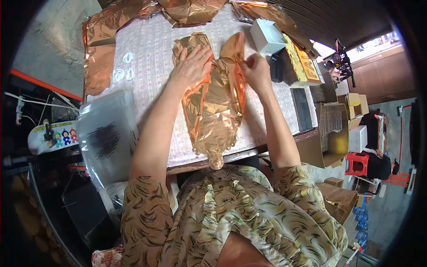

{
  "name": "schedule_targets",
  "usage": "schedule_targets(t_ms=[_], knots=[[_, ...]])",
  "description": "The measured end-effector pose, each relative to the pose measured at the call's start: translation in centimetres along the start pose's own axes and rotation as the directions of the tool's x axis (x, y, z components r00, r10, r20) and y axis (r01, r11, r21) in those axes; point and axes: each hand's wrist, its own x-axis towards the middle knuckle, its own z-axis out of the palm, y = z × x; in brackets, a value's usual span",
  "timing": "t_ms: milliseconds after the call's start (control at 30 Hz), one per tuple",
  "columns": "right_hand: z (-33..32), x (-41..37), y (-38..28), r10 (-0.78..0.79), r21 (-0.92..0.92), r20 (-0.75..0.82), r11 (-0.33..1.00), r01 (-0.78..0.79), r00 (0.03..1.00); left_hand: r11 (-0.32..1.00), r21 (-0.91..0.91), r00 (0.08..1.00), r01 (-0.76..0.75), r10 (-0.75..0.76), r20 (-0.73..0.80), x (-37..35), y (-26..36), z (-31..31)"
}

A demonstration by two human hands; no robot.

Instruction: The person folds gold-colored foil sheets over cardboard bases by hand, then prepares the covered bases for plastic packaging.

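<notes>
A flat copper-coloured foil balloon [218, 116] lies lengthwise on the table in front of me, its narrow tab pointing at my body. Parts of its sides are folded in over the middle. My left hand [194, 67] rests flat on its upper left part with the fingers stretched out. At the upper right, my right hand [257, 73] is closed, thumb against fingers, on the raised right edge of the foil.
More copper foil balloons [100, 66] lie along the table's left and far edges. White string coils [118, 75] are at the left, near clear plastic bags [109, 138]. A white box [268, 36], a yellow box [302, 60] and a dark flat object [303, 109] sit at the right.
</notes>
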Motion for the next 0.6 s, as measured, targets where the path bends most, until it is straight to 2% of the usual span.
schedule_targets(t_ms=[33,67,100,133,167,200,233,267,300,333,367,400,433,467,500,533,600], knots=[[0.0,0.0,-1.3,-0.034,0.110,-0.016,0.993,0.035,0.999,1.000,0.019,1.000,-0.007,0.008,-0.018,0.0,0.0,0.0],[0.4,0.1,-2.7,-0.088,0.114,-0.027,0.989,0.091,0.996,0.999,0.038,0.999,-0.015,0.016,-0.034,0.1,-0.1,0.1],[-0.5,-0.4,-5.5,-0.084,0.114,0.063,0.991,0.076,0.994,0.999,0.038,0.999,-0.022,0.023,-0.031,0.2,-0.1,-0.1],[0.6,-0.6,-6.2,-0.123,0.375,0.163,0.926,0.054,0.979,0.997,0.075,0.998,-0.014,0.010,0.063,0.5,-0.2,-0.5],[1.2,-0.7,-6.6,-0.188,0.606,0.245,0.796,0.001,0.951,0.993,0.114,0.988,-0.010,-0.008,0.155,0.7,-0.2,-0.8],[0.9,-1.2,-6.9,-0.184,0.605,0.241,0.796,0.001,0.953,0.986,-0.133,0.987,-0.101,0.116,0.110,0.0,-0.6,-1.2],[0.4,-1.9,-7.4,-0.237,0.776,0.266,0.628,-0.061,0.934,0.974,-0.226,0.967,-0.015,0.072,0.244,0.5,-2.5,1.7],[0.1,-2.2,-7.9,-0.295,0.896,0.273,0.424,-0.131,0.916,0.981,-0.187,0.995,-0.043,0.060,0.084,0.5,-3.3,3.7],[0.4,-2.1,-5.6,-0.297,0.897,0.269,0.425,-0.125,0.916,0.987,-0.145,0.995,-0.063,0.052,-0.083,0.6,-3.9,4.9],[1.1,-1.8,-1.3,-0.299,0.730,0.126,0.674,0.115,0.946,0.988,-0.143,0.994,-0.063,0.050,-0.093,0.9,-4.2,5.2],[1.4,-1.5,1.0,-0.344,0.447,-0.012,0.838,0.313,0.939,0.991,0.000,0.981,-0.131,0.129,-0.144,1.2,-4.3,5.4],[1.2,-2.0,0.9,-0.347,0.446,-0.012,0.837,0.315,0.938,0.971,0.145,0.960,-0.192,0.216,-0.178,1.3,-4.3,5.6],[0.9,-3.0,0.8,-0.286,0.188,0.174,0.949,0.253,0.942,0.971,0.145,0.960,-0.191,0.216,-0.180,1.2,-3.8,4.2],[0.6,-4.0,0.8,-0.165,-0.096,0.331,0.974,0.207,0.929,0.980,0.083,0.974,-0.183,0.192,-0.119,1.0,-3.3,2.9],[1.2,-4.7,0.8,-0.156,-0.099,0.329,0.975,0.199,0.931,0.985,0.022,0.983,-0.174,0.175,-0.053,0.9,-2.8,2.1],[2.6,-5.3,0.4,-0.213,-0.130,0.304,0.956,0.262,0.928,0.983,0.019,0.982,-0.182,0.183,-0.049,0.7,-2.9,2.7],[4.5,-6.1,-0.4,-0.314,-0.219,0.271,0.900,0.376,0.910,0.971,-0.043,0.958,-0.234,0.223,-0.183,0.3,-3.2,3.3]])
